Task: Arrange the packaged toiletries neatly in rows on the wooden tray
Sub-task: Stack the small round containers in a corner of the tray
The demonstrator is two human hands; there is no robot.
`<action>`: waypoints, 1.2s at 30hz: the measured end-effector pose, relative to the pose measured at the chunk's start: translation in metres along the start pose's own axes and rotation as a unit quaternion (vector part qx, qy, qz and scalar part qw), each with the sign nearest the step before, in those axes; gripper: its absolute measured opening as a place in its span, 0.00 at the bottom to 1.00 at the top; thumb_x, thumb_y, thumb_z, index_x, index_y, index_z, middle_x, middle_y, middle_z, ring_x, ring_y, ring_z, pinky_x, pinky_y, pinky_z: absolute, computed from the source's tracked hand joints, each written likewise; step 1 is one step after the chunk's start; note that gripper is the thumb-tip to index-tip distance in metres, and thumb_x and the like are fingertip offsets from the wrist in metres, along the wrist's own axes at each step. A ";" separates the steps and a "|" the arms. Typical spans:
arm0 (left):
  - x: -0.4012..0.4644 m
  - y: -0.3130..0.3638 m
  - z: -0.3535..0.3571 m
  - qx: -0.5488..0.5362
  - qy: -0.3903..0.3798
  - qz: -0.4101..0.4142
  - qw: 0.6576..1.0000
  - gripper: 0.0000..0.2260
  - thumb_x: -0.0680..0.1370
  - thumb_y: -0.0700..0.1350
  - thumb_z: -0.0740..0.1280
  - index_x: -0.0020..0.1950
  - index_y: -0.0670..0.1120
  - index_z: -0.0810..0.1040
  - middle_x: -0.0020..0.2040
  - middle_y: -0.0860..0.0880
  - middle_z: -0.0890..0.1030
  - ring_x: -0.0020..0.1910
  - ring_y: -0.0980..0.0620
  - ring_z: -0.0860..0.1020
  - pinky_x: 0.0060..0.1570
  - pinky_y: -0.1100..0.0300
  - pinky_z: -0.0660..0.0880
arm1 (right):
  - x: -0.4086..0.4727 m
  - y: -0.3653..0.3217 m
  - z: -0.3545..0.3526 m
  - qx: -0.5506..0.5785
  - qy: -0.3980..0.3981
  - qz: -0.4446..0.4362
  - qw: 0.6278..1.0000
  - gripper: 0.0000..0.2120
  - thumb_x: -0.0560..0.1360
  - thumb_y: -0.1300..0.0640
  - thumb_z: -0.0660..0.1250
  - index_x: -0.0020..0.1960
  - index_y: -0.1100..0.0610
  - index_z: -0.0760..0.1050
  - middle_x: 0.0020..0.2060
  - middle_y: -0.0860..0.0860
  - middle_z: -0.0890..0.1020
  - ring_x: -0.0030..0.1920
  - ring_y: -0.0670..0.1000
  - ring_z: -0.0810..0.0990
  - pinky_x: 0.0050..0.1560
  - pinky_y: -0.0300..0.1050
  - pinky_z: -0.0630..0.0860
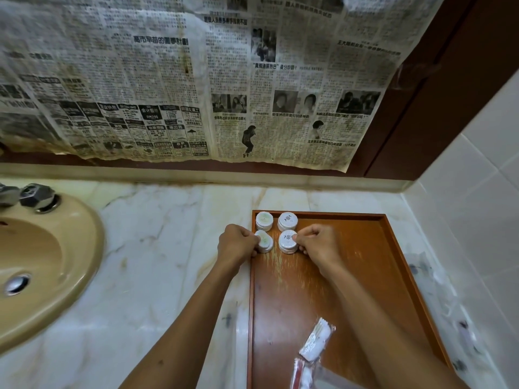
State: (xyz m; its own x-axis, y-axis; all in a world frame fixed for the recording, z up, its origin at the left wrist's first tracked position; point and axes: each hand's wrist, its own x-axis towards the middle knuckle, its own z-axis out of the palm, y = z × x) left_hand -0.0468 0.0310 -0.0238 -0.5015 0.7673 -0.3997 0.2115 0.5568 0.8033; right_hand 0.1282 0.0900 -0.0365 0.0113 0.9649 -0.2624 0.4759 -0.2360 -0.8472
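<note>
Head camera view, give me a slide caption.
Left hand and right hand seat two round packs in the wooden tray.

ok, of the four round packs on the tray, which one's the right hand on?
The near-right round pack, black emblem on its lid; the right hand pinches its edge. The left hand holds the green-printed near-left pack.
</note>
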 end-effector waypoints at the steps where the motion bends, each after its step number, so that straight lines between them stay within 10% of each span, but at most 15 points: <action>1: 0.001 0.000 0.000 0.005 -0.002 0.001 1.000 0.03 0.71 0.39 0.70 0.38 0.42 0.81 0.31 0.45 0.83 0.31 0.50 0.82 0.44 0.49 0.82 | 0.000 0.001 0.000 -0.009 0.001 -0.003 1.000 0.06 0.70 0.62 0.75 0.37 0.56 0.81 0.34 0.53 0.84 0.36 0.52 0.81 0.43 0.52 0.80; 17: 0.003 0.001 -0.006 0.277 -0.016 0.184 0.943 0.19 0.65 0.58 0.75 0.53 0.55 0.79 0.45 0.53 0.81 0.45 0.50 0.78 0.38 0.59 0.71 | -0.014 0.026 0.014 -0.165 0.008 -0.211 0.964 0.18 0.67 0.51 0.77 0.55 0.50 0.78 0.51 0.46 0.79 0.53 0.48 0.73 0.49 0.43 0.72; 36: 0.003 -0.006 0.005 0.347 -0.014 0.243 0.906 0.08 0.72 0.52 0.66 0.48 0.52 0.79 0.47 0.51 0.82 0.49 0.47 0.78 0.46 0.55 0.68 | -0.014 0.028 0.022 -0.234 0.019 -0.247 0.940 0.17 0.72 0.51 0.73 0.60 0.52 0.78 0.57 0.48 0.80 0.54 0.50 0.74 0.51 0.45 0.74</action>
State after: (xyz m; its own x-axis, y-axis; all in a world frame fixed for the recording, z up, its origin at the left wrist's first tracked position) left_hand -0.0456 0.0316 -0.0323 -0.1887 0.9777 -0.0917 0.8829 0.2098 0.4200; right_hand 0.1218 0.0675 -0.0664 -0.2859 0.9487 0.1350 0.7660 0.3109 -0.5627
